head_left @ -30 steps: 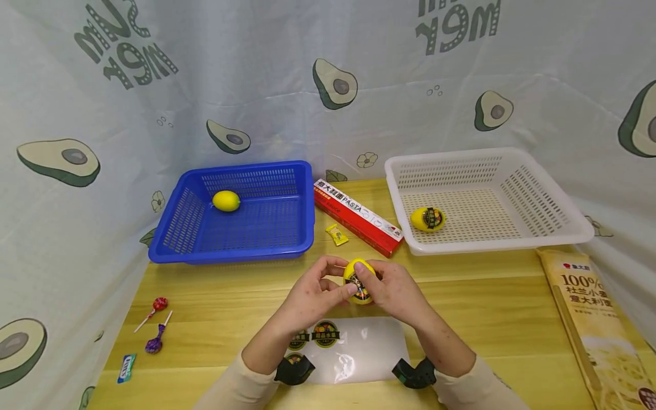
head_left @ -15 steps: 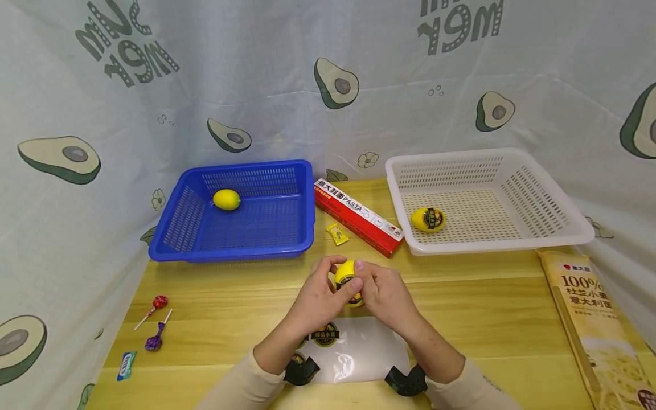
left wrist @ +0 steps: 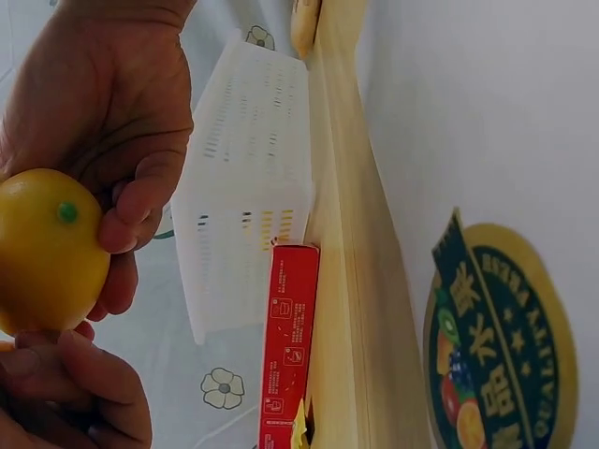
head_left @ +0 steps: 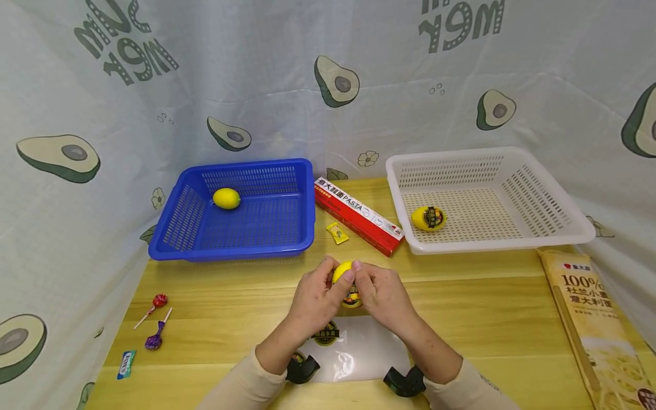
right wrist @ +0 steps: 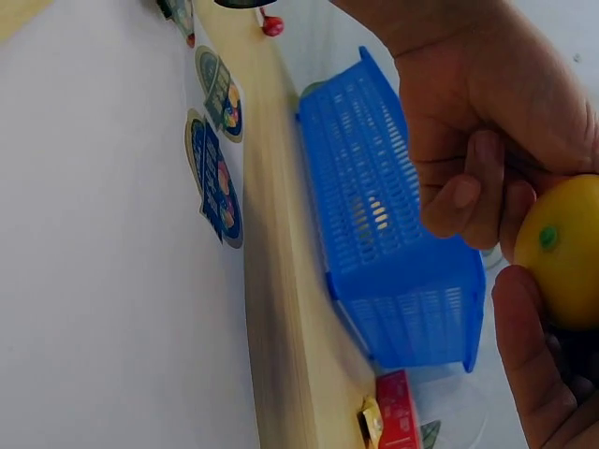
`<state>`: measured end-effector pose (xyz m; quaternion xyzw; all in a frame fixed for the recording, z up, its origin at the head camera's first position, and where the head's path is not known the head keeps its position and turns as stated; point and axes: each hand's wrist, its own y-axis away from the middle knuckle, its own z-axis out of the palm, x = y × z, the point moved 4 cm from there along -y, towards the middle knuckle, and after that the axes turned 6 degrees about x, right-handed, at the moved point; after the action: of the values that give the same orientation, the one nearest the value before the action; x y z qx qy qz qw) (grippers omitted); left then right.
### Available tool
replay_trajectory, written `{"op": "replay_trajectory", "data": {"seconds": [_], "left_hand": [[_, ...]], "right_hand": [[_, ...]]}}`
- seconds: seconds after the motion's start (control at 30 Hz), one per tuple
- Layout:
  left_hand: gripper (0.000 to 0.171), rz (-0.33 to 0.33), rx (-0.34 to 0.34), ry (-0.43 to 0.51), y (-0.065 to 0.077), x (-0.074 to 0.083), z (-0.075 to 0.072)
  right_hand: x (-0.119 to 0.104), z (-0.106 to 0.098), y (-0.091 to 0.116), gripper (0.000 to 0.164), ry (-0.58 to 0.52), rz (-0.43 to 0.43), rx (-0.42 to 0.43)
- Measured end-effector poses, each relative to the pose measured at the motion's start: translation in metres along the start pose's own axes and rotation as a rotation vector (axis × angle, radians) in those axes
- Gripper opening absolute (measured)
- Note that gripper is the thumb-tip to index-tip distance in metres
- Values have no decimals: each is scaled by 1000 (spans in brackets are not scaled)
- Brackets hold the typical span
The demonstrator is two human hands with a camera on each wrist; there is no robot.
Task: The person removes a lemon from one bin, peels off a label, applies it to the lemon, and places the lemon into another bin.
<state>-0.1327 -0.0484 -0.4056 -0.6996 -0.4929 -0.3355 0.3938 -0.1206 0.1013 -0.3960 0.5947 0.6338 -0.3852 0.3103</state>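
A yellow lemon point(head_left: 340, 273) with a dark round fruit sticker point(head_left: 352, 297) on its side is held between both hands above the table. My left hand point(head_left: 316, 296) grips it from the left, thumb across its front. On the other side my right hand point(head_left: 385, 293) pinches it, thumb near the top. The wrist views show the lemon's green-tipped end point(left wrist: 67, 212) and curled fingers around it. Below the hands lies a white sticker sheet point(head_left: 361, 353) with a few round stickers point(head_left: 326, 335), partly hidden by the left forearm.
A blue basket point(head_left: 230, 250) holds a plain lemon point(head_left: 226, 199). The white basket point(head_left: 502, 246) holds a stickered lemon point(head_left: 428, 218). Between them lie a red pasta box point(head_left: 359, 217) and a yellow candy point(head_left: 337, 233). Lollipops point(head_left: 154, 340) lie left, a pasta bag point(head_left: 594, 324) right.
Both hands have shifted slightly left with the lemon and turned it. The left thumb has moved up over its front, and the right thumb now sits near its top edge.
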Motion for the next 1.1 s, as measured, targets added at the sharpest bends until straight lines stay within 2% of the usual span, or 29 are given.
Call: {"op": "replay_trajectory", "data": {"seconds": [0.27,0.53,0.6,0.67,0.8,0.87,0.97,1.1], "left_hand": [[39,29,28,-4,-2,-3,-1],[41,2,94,11,-4,-8,-1],[43,-14,85,10,-6,-9,-1],[40,-18,42,17,-7,-9,-1],[29,-63,-102,153,-7,-8,2],[30,-113,-139,249,-7,-8,3],[32,-201,-115,364,-6,-11,5],[31,-253,-45,484,-4,-14,10]], "right_hand": [[3,2,-1,44,2,22,-21],[8,5,-3,45,-20,80,-91],[11,5,-5,46,-22,88,-112],[13,3,-8,47,-18,95,-133],[16,-2,-11,53,12,164,-158],[17,-5,-11,58,29,228,-135],[19,-7,-11,63,-1,324,-104],[17,-2,-10,50,-47,310,-115]]}}
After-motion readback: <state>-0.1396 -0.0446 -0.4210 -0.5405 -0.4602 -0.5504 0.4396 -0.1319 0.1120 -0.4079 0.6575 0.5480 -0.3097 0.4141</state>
